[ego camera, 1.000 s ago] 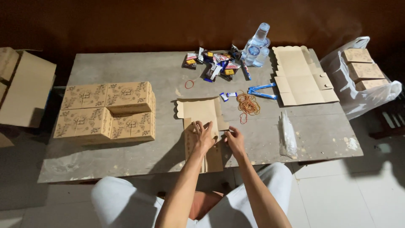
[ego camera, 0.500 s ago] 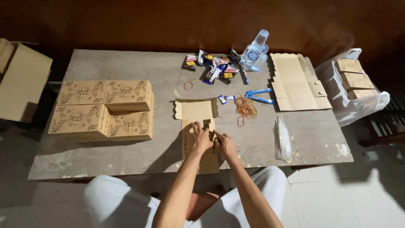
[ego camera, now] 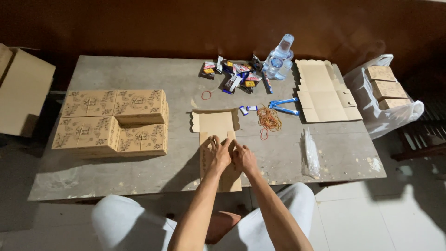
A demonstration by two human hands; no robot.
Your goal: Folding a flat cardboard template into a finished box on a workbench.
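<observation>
Both hands (ego camera: 231, 155) pressed flat on cardboard box blank (ego camera: 216, 125), fingers spread, table (ego camera: 139, 74) edge near

On your left you see four closed printed boxes (ego camera: 111, 122) stacked together on the table (ego camera: 139, 74). At the far edge lie snack packets (ego camera: 234, 74) beside water bottles (ego camera: 278, 58). Near them are rubber bands (ego camera: 269, 118), flat cardboard sheets (ego camera: 325, 93) and a plastic bag (ego camera: 383, 100) with more boxes.

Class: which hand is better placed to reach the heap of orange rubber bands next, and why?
Probably the right hand. It lies on the flat brown cardboard box blank nearer the orange rubber bands; the left hand would have to cross over it.
</observation>
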